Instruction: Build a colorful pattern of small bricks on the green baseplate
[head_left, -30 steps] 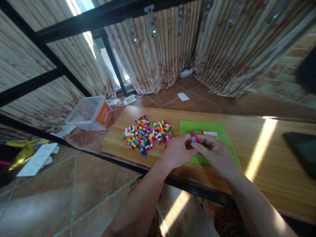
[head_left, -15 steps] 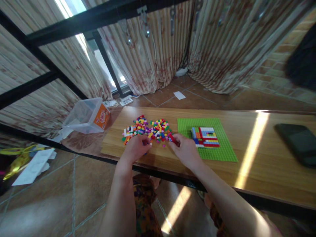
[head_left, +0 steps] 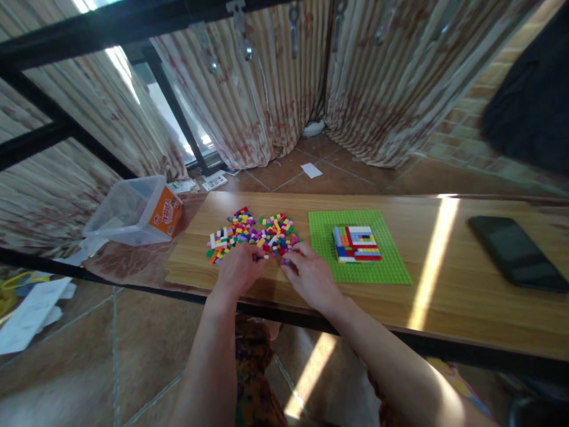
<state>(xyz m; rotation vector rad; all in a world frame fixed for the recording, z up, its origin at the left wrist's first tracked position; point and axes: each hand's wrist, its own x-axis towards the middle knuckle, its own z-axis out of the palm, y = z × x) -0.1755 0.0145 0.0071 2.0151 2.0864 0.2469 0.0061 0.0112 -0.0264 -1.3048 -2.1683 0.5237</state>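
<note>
My left hand (head_left: 242, 268) is closed at the near edge of a pile of loose toy building bricks (head_left: 278, 228), with a small white brick (head_left: 265, 257) showing at its fingertips. My right hand (head_left: 313, 277) reaches to the pile's near right side, its fingers bent together; what they pinch is too small and hidden to name. To the right lies a green baseplate (head_left: 391, 264). On it sits a low rectangular block of joined bricks (head_left: 358, 243) in red, white, blue, yellow and orange, which neither hand touches.
A wooden table (head_left: 267, 290) carries all this, with a dark phone (head_left: 518, 252) at its right. A clear plastic box (head_left: 128, 207) with an orange label stands beyond the left end. Dark metal bars (head_left: 111, 35) cross above, before striped curtains (head_left: 275, 107).
My right hand has moved left and down to the pile, and the red brick formerly at its fingertips no longer shows. The left hand stays closed by the pile. The view has shifted right.
</note>
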